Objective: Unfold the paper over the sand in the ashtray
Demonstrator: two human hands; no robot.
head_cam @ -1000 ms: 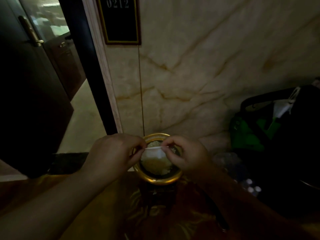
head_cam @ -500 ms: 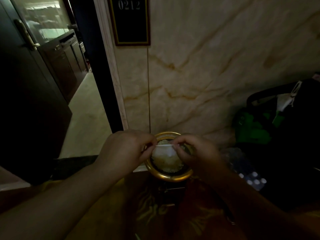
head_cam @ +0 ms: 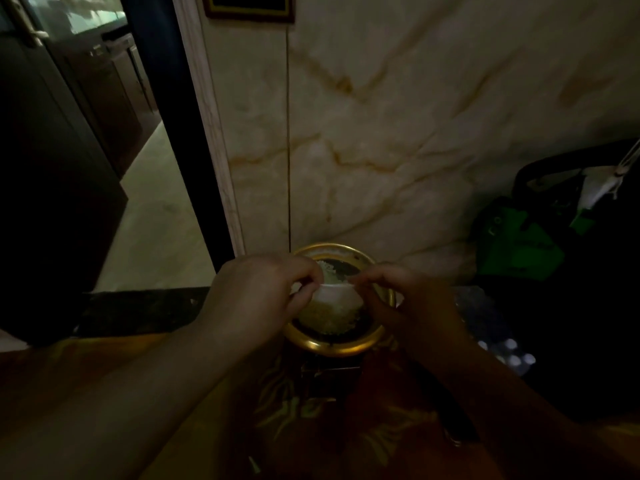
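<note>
Dimly, both hands point(head_cam: 341, 299) pinch a white bag point(head_cam: 337, 296) — contents indistinct — over the brass bowl point(head_cam: 332, 346).

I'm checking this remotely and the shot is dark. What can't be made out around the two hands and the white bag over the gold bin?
- Head view: the white bag's contents; it is small and dim.
- The left hand and right hand pinch the bag's top edge; the fingertips hide its corners.
- The gold bin's near side, dark and blocked by the forearms.
- The wall plaque, cut off by the top edge.
</note>
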